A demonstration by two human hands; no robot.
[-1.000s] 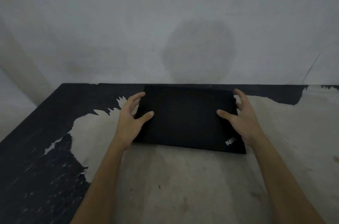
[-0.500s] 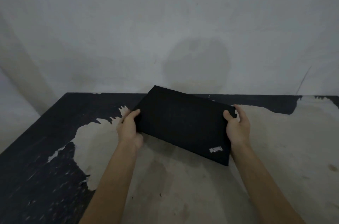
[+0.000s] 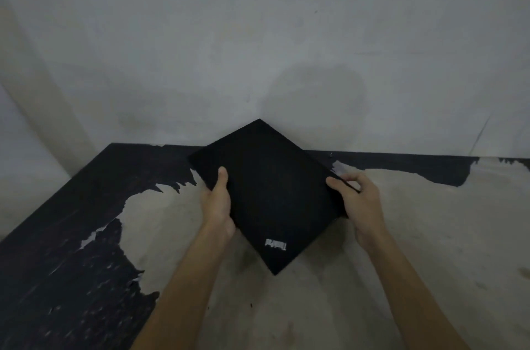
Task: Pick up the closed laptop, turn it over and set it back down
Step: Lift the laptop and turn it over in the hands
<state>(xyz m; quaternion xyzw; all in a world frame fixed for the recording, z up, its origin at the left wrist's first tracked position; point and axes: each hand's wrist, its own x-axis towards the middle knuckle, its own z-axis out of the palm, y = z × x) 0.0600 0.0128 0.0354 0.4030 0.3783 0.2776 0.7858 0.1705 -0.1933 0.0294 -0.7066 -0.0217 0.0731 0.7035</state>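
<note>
The closed black laptop is held in the air above the table, tilted and turned so that one corner points up at the wall and another down toward me. Its lid with a small silver logo faces me. My left hand grips its left edge, thumb on the lid. My right hand holds the right edge, thumb on the lid and fingers behind.
The table has a worn top: pale bare patches in the middle and right, black peeling coating on the left and along the back edge. A plain grey wall rises right behind the table.
The laptop lay flat under both hands, then its far edge rose. Now it is lifted off the table and rotated clockwise, corner up. Both hands shifted closer together along its sides.
</note>
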